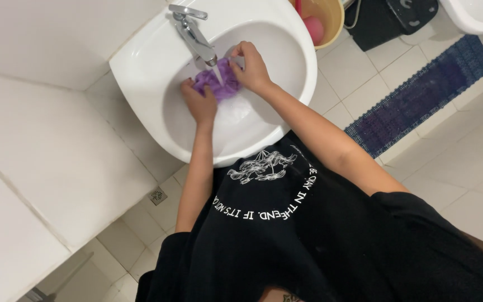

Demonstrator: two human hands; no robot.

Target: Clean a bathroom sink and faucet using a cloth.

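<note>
A purple cloth [222, 85] lies bunched in the white sink basin [141, 61], right under the chrome tap [194, 34]. Water runs from the tap onto the cloth. My left hand [199, 103] grips the cloth's near left side. My right hand [250, 68] clutches its right side, fingers curled over the top. Both forearms reach up from my black printed shirt into the basin.
A yellow bucket [328, 22] holding something pink stands on the tiled floor behind the sink. A dark blue mat [420, 95] lies to the right, beside a black object [389, 19]. A white toilet rim [476, 14] shows at top right. A white tiled wall fills the left.
</note>
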